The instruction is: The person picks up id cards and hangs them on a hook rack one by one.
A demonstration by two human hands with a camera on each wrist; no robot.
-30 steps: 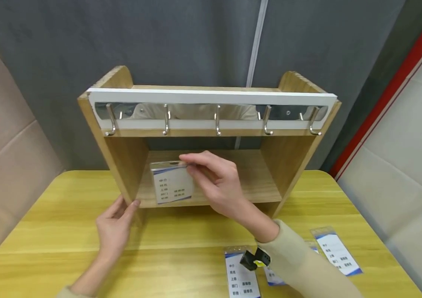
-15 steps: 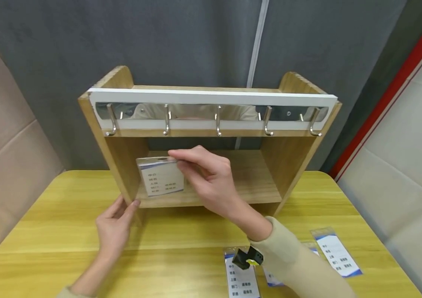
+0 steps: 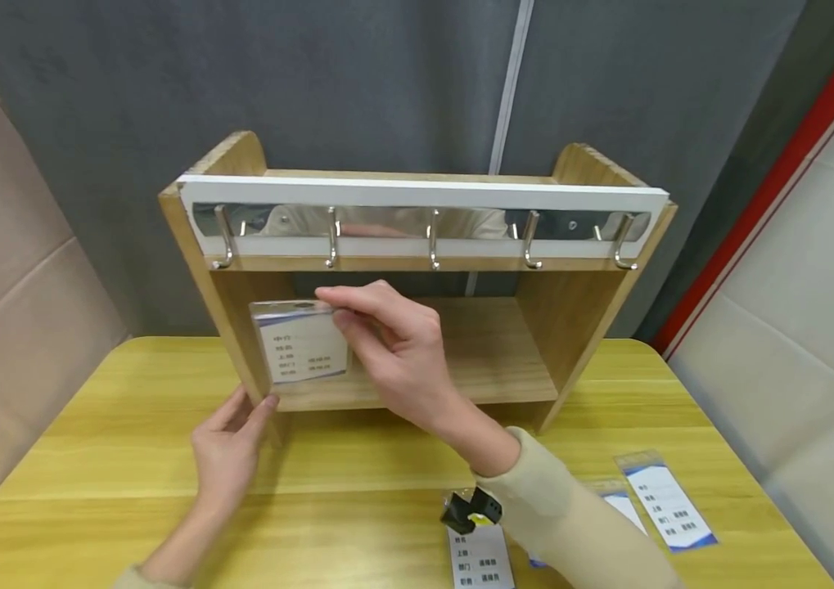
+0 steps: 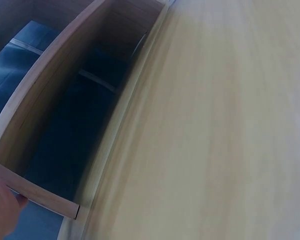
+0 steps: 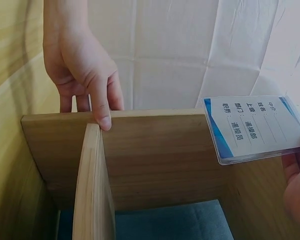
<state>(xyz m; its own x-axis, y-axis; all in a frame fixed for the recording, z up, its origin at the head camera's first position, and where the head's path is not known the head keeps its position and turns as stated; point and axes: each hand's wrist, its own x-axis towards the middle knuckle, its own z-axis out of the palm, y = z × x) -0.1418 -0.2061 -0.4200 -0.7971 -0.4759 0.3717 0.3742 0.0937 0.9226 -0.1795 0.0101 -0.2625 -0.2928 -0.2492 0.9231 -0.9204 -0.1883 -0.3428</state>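
Observation:
My right hand (image 3: 402,343) pinches the top edge of a clear plastic ID badge (image 3: 304,343) between thumb and fingers. The badge, white with blue corners and printed lines, is held in front of the lower opening of a wooden shelf (image 3: 579,315), below the leftmost metal hook (image 3: 225,237). In the right wrist view the badge (image 5: 255,127) reaches out from the fingers at the right edge. My left hand (image 3: 228,446) grips the lower left side panel, thumb at the front edge and other fingers behind. In the left wrist view only a bit of this hand (image 4: 5,205) shows.
Along the shelf's top front runs a white rail (image 3: 424,192) with several metal hooks. More ID badges lie on the yellow wooden table (image 3: 78,458): one badge (image 3: 670,507) at the right, another badge (image 3: 483,556) at front, and a third badge (image 3: 621,501) partly under the right sleeve.
My right hand has moved left and slightly up with the badge, from the middle of the lower opening toward the left side panel. My left hand has stayed in place.

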